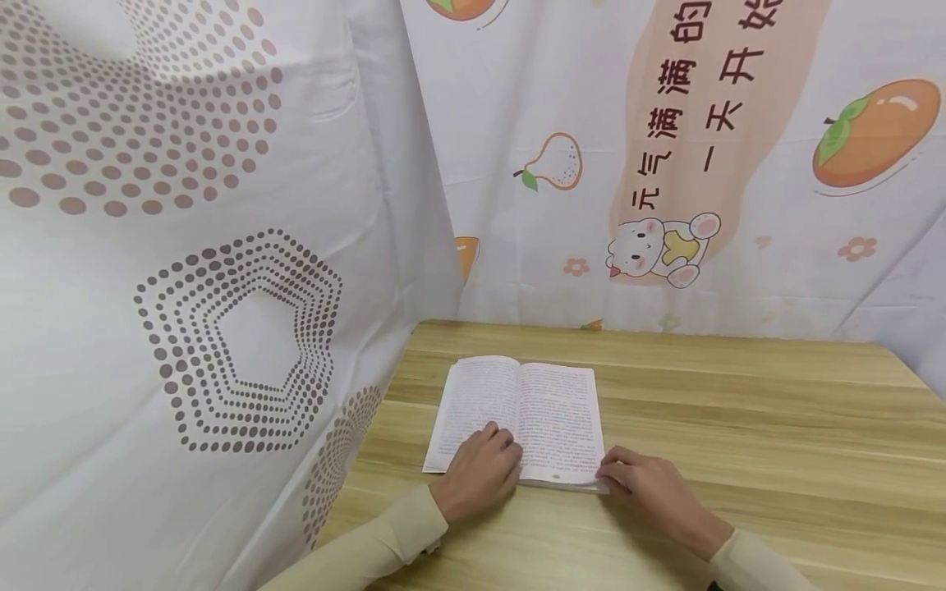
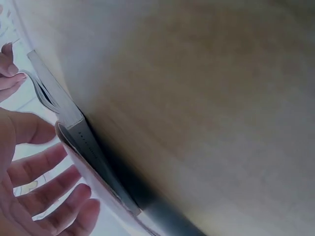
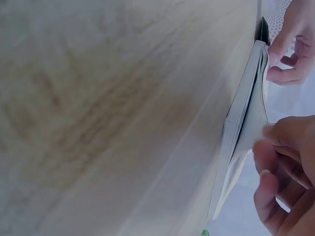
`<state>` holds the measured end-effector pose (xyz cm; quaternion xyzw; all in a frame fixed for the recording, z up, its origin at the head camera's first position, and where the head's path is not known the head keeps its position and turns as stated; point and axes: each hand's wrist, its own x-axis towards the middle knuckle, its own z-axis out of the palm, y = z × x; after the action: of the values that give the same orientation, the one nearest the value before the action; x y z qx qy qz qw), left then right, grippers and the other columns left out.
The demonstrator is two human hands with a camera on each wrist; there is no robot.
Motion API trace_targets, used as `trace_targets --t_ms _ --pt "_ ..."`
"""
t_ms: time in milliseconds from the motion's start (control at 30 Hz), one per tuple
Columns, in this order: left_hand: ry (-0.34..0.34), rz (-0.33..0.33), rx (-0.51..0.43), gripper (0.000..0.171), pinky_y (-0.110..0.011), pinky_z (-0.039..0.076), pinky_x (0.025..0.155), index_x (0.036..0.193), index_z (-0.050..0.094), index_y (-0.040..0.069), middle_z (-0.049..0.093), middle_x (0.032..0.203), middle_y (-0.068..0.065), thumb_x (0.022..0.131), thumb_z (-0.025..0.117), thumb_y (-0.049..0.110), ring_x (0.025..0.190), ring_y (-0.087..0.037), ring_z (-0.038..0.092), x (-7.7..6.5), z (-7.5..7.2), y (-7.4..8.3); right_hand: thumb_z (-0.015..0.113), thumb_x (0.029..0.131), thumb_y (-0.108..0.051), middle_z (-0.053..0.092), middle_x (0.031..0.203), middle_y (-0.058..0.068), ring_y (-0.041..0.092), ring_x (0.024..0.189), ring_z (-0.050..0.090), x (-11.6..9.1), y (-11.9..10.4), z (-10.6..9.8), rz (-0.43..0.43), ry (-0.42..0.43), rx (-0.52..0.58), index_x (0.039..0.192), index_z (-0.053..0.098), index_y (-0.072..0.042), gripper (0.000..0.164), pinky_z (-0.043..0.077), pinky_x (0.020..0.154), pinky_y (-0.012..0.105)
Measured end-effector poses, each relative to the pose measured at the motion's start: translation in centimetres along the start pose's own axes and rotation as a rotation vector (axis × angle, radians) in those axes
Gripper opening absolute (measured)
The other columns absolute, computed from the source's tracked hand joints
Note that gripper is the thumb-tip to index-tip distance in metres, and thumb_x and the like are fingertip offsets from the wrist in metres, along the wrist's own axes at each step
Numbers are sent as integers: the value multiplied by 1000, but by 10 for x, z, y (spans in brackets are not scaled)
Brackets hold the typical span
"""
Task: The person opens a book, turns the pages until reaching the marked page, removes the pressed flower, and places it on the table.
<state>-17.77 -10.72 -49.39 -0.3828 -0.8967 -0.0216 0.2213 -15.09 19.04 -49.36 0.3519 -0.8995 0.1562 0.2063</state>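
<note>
White cloth hangings enclose the space on two sides: on the left, a sheet (image 1: 89,263) is patterned with rings of brown dots, and at the back, a curtain (image 1: 510,271) is printed with orange fruit, flowers, dark red Chinese characters and a cartoon bear (image 1: 658,246). Between them is set a wooden table (image 1: 754,410) with a light striped grain. Near the middle of its visible part, towards the left edge, a book (image 1: 557,410) is laid open and flat, both pages covered in dense small print.

On the lower part of the left page, close to the fold, the left hand (image 1: 480,468) is rested, its fingers loosely bent and slightly spread, with the thumb placed by the book's lower edge. At the lower right corner, page edges are pinched between thumb and fingertips of the right hand (image 1: 654,488); in the right wrist view they are seen raised, with a gap beneath. Pale cream sleeves, left (image 1: 369,542) and right (image 1: 757,562), are worn on both arms.
</note>
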Motion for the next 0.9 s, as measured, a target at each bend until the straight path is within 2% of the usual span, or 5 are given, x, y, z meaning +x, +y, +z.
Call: trace_targets --t_ms 133,333,467,700,900 --pt "-42 -13 -36 25 -21 33 57 91 66 21 55 88 5 89 61 46 74 -12 40 1 -1 1 82 69 -7 64 88 -13 -2 71 58 2 -2 -2 26 22 49 81 73 -21 20 47 56 18" --pt "-67 -12 -46 43 -20 28 54 93 64 23 51 84 5 80 60 64 71 -11 36 2 -2 0 81 72 -13 64 85 -15 -6 65 52 6 -1 -7 129 19 159 77 72 -24 15 44 54 18" --pt "-80 -11 -43 42 -19 27 54 91 64 23 50 83 5 80 60 64 70 -11 35 3 -2 0 80 75 -14 63 84 -16 -8 57 44 8 -1 -7 151 41 200 78 71 -23 13 39 51 15" --pt "-108 -32 -30 38 -25 34 60 86 66 25 54 82 5 86 55 61 71 -12 41 6 -8 0 81 73 -8 63 89 -13 -10 55 40 14 -5 -11 85 171 223 81 71 -21 18 33 50 7" --pt "-101 -57 -10 26 -28 40 64 87 67 21 58 83 6 91 58 45 73 -12 49 6 -11 0 82 71 -5 63 96 -8 -7 53 40 21 -6 -22 127 264 227 95 70 -19 31 32 48 9"
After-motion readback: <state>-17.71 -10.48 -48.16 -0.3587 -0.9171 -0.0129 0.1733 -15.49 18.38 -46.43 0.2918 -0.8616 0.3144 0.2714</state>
